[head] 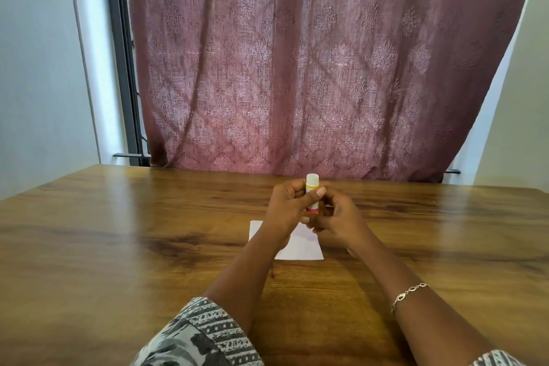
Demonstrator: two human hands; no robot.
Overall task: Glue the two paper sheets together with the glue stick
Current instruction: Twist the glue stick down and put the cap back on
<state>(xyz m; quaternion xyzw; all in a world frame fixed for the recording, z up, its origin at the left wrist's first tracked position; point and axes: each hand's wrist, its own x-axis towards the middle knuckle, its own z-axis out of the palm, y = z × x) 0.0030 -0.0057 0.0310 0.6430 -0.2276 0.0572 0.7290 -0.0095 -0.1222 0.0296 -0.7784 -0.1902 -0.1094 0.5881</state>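
A glue stick (312,184) with a white cap, yellow band and red base stands upright above the table, held in both hands. My left hand (286,208) wraps its body, thumb across the front. My right hand (335,221) has its fingers at the stick's lower end. Under the hands white paper (300,248) lies flat on the table, partly hidden by my wrists; I cannot tell whether it is one sheet or two.
The wooden table (118,232) runs wide to both sides. Behind its far edge hangs a patterned maroon curtain (312,68), with a dark window frame (124,68) at the left. A bracelet (408,294) sits on my right wrist.
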